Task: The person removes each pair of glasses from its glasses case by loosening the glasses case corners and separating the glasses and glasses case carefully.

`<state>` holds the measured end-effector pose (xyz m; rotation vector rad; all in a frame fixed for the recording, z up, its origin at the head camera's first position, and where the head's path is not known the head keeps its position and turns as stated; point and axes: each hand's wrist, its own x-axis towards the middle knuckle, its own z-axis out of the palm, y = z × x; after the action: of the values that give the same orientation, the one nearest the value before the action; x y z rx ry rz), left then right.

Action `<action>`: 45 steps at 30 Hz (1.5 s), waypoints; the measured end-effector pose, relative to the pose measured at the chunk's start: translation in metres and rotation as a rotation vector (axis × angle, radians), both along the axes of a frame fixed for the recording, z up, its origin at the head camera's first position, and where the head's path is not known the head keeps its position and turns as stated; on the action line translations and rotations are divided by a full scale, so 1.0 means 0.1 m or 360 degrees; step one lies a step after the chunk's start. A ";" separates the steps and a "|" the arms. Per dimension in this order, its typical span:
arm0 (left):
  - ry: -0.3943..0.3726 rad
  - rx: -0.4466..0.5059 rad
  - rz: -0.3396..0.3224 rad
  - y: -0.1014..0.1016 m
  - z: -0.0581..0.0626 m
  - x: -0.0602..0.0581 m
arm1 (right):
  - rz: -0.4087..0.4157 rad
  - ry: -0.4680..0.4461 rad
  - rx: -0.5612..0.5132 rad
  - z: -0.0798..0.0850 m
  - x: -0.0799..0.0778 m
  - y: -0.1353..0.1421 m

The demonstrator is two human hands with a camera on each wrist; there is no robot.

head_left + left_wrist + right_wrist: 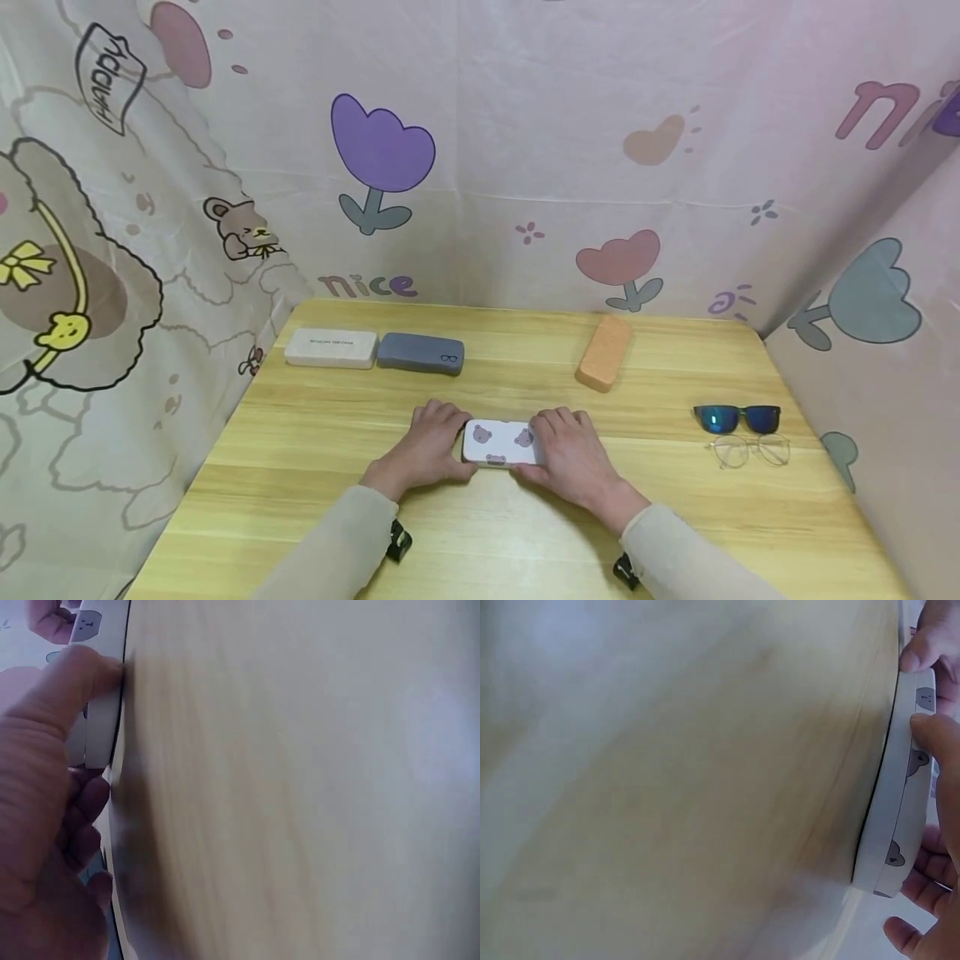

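Observation:
A white glasses case (501,443) printed with grey bear faces lies lengthwise on the table in front of the person. Its lid is down, with a thin seam along the front side in the right wrist view. My left hand (427,444) grips the left end, thumb at the front side and fingers around the end and back. On the other end is my right hand (572,456), its thumb on the front near the seam and its fingers behind. The left wrist view shows the thumb (82,675) on the case's side wall. The case's inside is hidden.
At the back left, a white case (332,348) with lettering stands beside a blue-grey case (421,354). An orange case (604,353) lies at the back right. Dark sunglasses (738,418) and thin-framed clear glasses (750,451) sit near the right edge. Printed curtains surround the wooden table (315,450).

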<state>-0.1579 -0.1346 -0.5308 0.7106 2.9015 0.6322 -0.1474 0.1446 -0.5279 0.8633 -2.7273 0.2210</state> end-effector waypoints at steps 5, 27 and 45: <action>0.0038 -0.0067 -0.0007 0.01 -0.01 -0.01 | 0.0015 0.0001 0.0012 0.02 -0.03 0.00; 0.0026 -0.0040 -0.0031 0.01 -0.02 -0.05 | 0.0063 0.0016 0.0083 0.10 -0.10 0.02; 0.0016 -0.0026 -0.0045 0.02 -0.01 -0.03 | 0.0100 -0.0198 0.0091 0.21 -0.18 0.05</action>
<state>-0.1610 -0.1325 -0.5319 0.7538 2.8967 0.6025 -0.1657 0.1500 -0.5072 0.9831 -2.8365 0.2174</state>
